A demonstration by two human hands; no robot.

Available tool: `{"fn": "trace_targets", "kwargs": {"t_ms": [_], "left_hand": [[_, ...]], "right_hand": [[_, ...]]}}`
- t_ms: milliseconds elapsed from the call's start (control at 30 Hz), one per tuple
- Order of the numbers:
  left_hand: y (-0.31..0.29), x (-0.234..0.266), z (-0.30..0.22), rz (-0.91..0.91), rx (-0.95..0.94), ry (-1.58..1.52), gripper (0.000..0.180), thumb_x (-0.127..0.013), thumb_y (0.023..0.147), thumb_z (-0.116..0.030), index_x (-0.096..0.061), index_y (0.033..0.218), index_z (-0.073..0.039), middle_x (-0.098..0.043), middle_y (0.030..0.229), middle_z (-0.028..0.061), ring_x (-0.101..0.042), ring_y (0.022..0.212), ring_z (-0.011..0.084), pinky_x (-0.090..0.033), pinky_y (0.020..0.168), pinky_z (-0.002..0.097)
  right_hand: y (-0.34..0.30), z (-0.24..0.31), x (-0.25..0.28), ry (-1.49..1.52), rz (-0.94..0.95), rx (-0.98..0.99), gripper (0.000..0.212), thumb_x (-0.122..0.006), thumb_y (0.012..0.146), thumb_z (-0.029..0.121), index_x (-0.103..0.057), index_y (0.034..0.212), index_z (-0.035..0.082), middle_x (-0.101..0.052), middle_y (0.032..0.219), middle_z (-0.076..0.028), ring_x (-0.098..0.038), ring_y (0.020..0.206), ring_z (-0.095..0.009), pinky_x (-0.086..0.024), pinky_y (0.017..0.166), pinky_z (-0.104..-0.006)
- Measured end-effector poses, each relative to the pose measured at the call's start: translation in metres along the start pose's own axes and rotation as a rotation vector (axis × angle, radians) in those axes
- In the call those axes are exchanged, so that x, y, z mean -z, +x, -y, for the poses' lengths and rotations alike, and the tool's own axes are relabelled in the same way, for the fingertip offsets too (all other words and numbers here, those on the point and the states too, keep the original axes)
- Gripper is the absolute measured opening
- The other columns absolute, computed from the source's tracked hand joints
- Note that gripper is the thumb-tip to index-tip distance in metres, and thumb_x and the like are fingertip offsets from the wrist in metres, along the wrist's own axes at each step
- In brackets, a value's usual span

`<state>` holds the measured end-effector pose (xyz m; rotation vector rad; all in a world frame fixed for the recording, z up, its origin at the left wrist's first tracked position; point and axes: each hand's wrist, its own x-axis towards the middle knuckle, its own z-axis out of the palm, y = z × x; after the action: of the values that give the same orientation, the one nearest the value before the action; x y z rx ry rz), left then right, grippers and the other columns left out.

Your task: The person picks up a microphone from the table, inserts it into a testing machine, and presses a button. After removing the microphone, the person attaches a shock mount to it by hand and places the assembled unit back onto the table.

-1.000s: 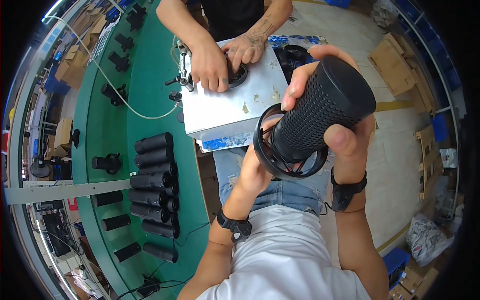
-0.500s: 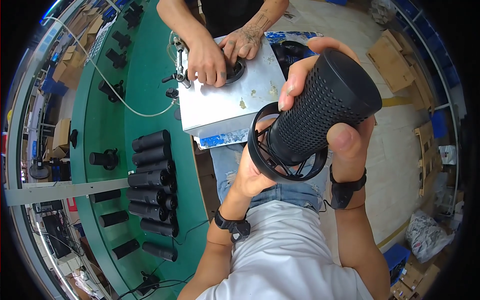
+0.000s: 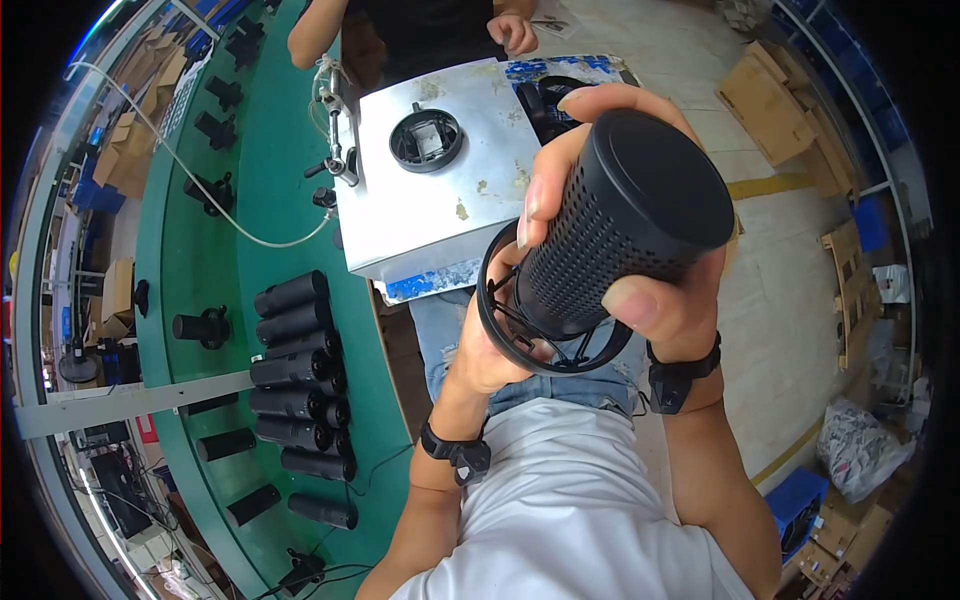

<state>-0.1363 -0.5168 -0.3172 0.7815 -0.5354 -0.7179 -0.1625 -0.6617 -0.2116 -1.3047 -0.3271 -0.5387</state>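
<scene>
A black cylinder [image 3: 600,240] with a dimpled or perforated side and a smooth round end is tilted in front of me, that end up to the right. My right hand [image 3: 690,315] is wrapped round it, thumb on the near side and fingers over the far side. At its lower end sits a black ring [image 3: 506,342] with thin spokes. My left hand [image 3: 482,350] holds this ring from below and behind; most of its fingers are hidden. Whether ring and cylinder are joined cannot be made out.
Across from me a silver metal block [image 3: 390,235] carries another black ring [image 3: 398,160] and a lever clamp [image 3: 340,130]. A co-worker's hand [image 3: 512,34] is behind it. Several black cylinders [image 3: 290,333] lie on the green bench [image 3: 385,400] at left. Cardboard boxes [image 3: 765,105] stand at right.
The co-worker's hands have drawn back from the ring on the metal block, leaving it uncovered. My hands, with the cylinder and ring, have shifted slightly left in view; my grip looks the same.
</scene>
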Motion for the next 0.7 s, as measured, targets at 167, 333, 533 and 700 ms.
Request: {"fn": "trace_targets", "kwargs": {"t_ms": [167, 333, 533, 700], "left_hand": [[0.002, 0.002, 0.011, -0.003, -0.039, 0.001, 0.107, -0.089, 0.06, -0.035, -0.028, 0.138, 0.007, -0.045, 0.133, 0.014, -0.047, 0.122, 0.0218, -0.036, 0.104, 0.0346], [0.014, 0.0, 0.018, -0.083, -0.121, 0.11, 0.079, -0.074, 0.073, -0.037, -0.037, 0.128, 0.006, -0.05, 0.123, 0.0125, -0.05, 0.114, 0.0191, -0.038, 0.099, 0.0321], [0.009, -0.023, 0.017, -0.359, -0.032, -0.143, 0.052, -0.053, 0.089, -0.039, -0.045, 0.119, 0.004, -0.056, 0.112, 0.011, -0.055, 0.104, 0.0162, -0.042, 0.094, 0.0286], [0.0, -0.012, 0.018, -0.196, -0.045, -0.268, 0.054, -0.046, 0.094, -0.043, -0.044, 0.12, 0.005, -0.057, 0.113, 0.0115, -0.056, 0.101, 0.0147, -0.043, 0.09, 0.0267]], "right_hand": [[-0.002, -0.001, 0.0, -0.012, -0.021, 0.042, 0.093, -0.083, 0.065, 0.036, -0.033, 0.132, -0.005, -0.058, 0.092, -0.014, -0.061, 0.08, -0.02, -0.054, 0.071, -0.0322], [-0.003, -0.003, 0.005, -0.008, -0.021, 0.078, 0.096, -0.084, 0.064, 0.039, -0.032, 0.132, -0.003, -0.056, 0.091, -0.012, -0.061, 0.079, -0.02, -0.053, 0.071, -0.0318], [-0.006, -0.015, 0.007, -0.032, 0.059, 0.233, 0.096, -0.084, 0.065, 0.04, -0.031, 0.133, -0.002, -0.055, 0.093, -0.013, -0.06, 0.08, -0.021, -0.052, 0.072, -0.0324], [-0.007, -0.004, -0.006, -0.119, -0.147, 0.098, 0.098, -0.083, 0.066, 0.044, -0.031, 0.133, -0.003, -0.055, 0.096, -0.014, -0.059, 0.083, -0.021, -0.052, 0.074, -0.0317]]}}
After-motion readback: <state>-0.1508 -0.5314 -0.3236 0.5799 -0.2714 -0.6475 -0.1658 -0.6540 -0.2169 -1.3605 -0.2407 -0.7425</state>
